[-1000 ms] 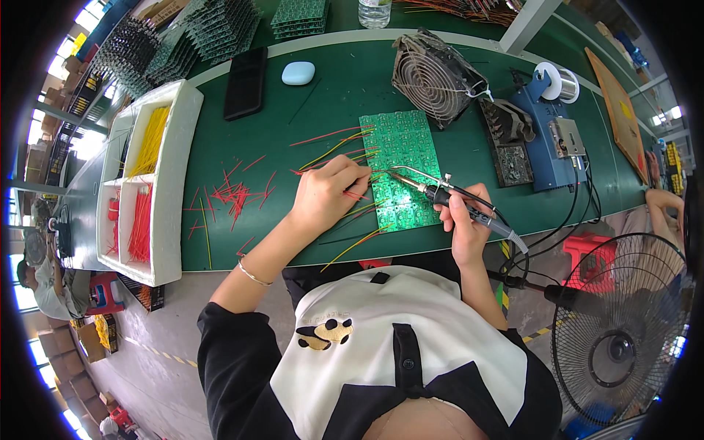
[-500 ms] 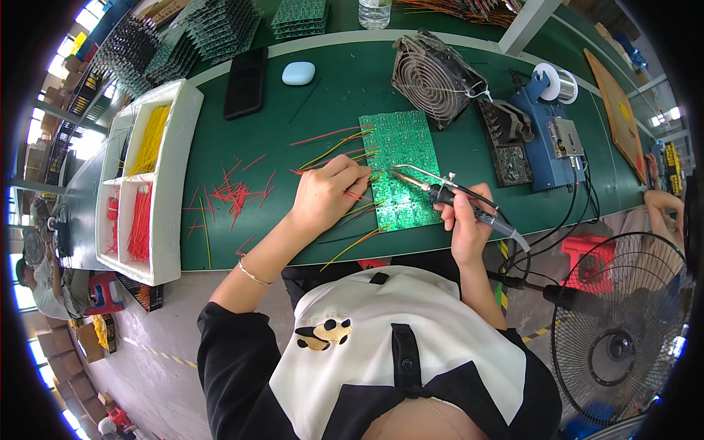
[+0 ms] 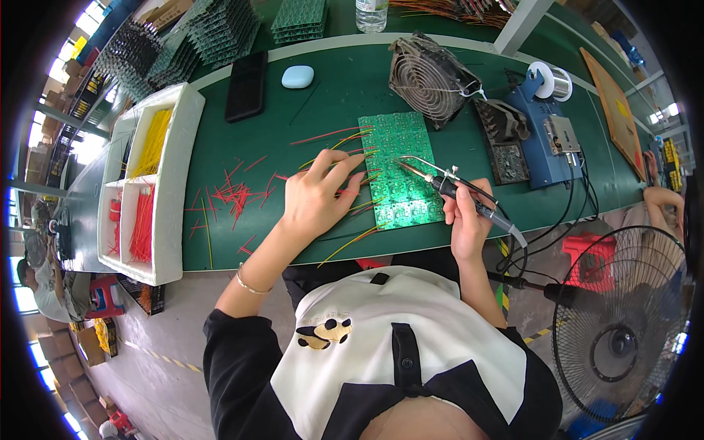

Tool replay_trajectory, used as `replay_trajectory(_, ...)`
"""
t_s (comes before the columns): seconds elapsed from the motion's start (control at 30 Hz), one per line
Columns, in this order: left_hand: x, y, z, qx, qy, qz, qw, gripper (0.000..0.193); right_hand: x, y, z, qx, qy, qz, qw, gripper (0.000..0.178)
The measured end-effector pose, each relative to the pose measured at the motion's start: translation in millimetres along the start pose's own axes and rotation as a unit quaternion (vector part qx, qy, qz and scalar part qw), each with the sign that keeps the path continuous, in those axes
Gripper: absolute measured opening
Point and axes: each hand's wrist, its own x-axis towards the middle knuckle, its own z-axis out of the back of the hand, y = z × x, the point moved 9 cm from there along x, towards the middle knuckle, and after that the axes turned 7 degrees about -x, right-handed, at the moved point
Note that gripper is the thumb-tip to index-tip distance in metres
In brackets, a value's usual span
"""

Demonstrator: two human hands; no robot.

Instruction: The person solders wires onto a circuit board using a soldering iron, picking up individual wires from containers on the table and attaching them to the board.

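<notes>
My right hand (image 3: 469,216) grips a soldering iron (image 3: 444,186) with a thin metal solder-feed tube fixed along it. Its tip hovers over the middle of a green circuit board panel (image 3: 403,139), whether touching I cannot tell. Red, yellow and dark wires (image 3: 334,137) stick out from the panel's left edge. Beside that edge is my left hand (image 3: 314,196), open, its fingers apart and reaching over the wires. No wire shows held in it. Loose short red wires (image 3: 236,196) lie to the left of this hand.
A white foam box (image 3: 169,220) of yellow and red wires stands left. Behind are a black phone (image 3: 246,86), a pale blue case (image 3: 298,76) and a small fan (image 3: 427,81). The blue solder feeder (image 3: 539,139) with its spool stands right, cables trailing. A large fan (image 3: 616,345) is lower right.
My left hand has opened from a pinch at the panel's left edge and drawn slightly back to the left. The iron's tip has shifted a little to the right.
</notes>
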Motion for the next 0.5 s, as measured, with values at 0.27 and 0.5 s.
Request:
replay_trajectory(0.27, -25.0, -30.6, -13.0, 0.001, 0.108, -0.006, 0.994, 0.041, 11.5, -5.3, -11.5, 0.029, 0.023, -0.014, 0.999, 0.015)
replay_trajectory(0.5, -22.8, -11.5, -20.6, 0.032, 0.113, 0.024, 0.993, 0.045, 18.5, 7.5, -30.7, 0.024, 0.065, 0.004, 0.998, 0.014)
